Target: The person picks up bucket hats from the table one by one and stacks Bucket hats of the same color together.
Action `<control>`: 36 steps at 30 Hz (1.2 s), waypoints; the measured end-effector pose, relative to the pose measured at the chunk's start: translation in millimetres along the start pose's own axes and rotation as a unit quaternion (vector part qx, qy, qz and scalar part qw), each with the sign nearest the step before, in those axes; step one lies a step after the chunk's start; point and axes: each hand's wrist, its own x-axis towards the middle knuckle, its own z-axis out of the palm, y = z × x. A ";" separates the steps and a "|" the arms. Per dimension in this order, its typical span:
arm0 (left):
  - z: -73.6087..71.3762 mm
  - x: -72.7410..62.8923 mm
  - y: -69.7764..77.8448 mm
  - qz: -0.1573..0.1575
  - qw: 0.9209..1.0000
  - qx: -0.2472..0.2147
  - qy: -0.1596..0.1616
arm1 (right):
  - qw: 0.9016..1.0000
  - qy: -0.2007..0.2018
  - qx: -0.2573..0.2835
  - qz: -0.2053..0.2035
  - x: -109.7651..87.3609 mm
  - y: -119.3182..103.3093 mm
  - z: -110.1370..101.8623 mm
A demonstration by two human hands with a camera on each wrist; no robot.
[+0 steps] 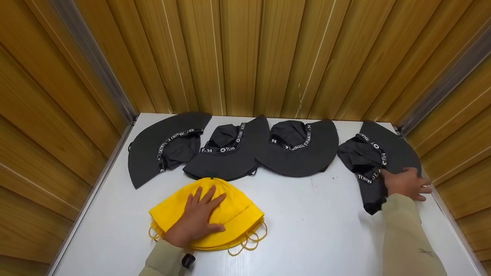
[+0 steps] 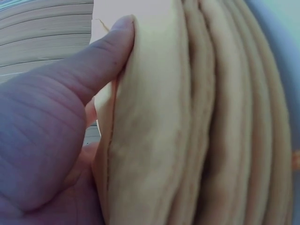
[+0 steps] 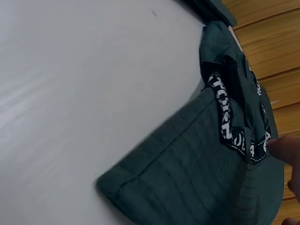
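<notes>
A stack of yellow bucket hats (image 1: 239,214) lies near the table's front, thin cord loops sticking out at its lower edge. My left hand (image 1: 197,220) rests on top of it with spread fingers. In the left wrist view, the thumb lies against the outermost hat (image 2: 150,117), and several brims fan out beside it. On the right, a dark bucket hat (image 1: 397,147) lies crown inward, its lettered inner band showing. My right hand (image 1: 408,184) touches its brim near that band. In the right wrist view, only fingertips show beside the hat (image 3: 187,164).
Three more dark hats line the back of the white table (image 1: 299,230): one at left (image 1: 145,153), one at centre left (image 1: 226,165) and one at centre right (image 1: 303,163). Wood-patterned walls (image 1: 241,57) enclose the back and both sides.
</notes>
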 end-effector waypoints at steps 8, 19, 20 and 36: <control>6.2 1.4 -2.9 0.010 1.000 -0.017 -0.002 | 0.990 -0.107 -0.073 0.057 -22.3 -11.7 -20.7; 9.7 -1.3 -6.3 0.000 1.000 -0.021 -0.010 | 0.990 -0.099 -0.048 0.087 -8.5 14.8 -4.7; 9.2 -1.6 -6.2 -0.001 1.000 -0.021 -0.011 | 0.990 -0.098 -0.048 0.089 -5.7 16.4 -3.8; 6.5 -3.8 -7.2 0.009 1.000 -0.020 -0.007 | 0.990 -0.088 0.009 0.107 -9.8 25.0 0.2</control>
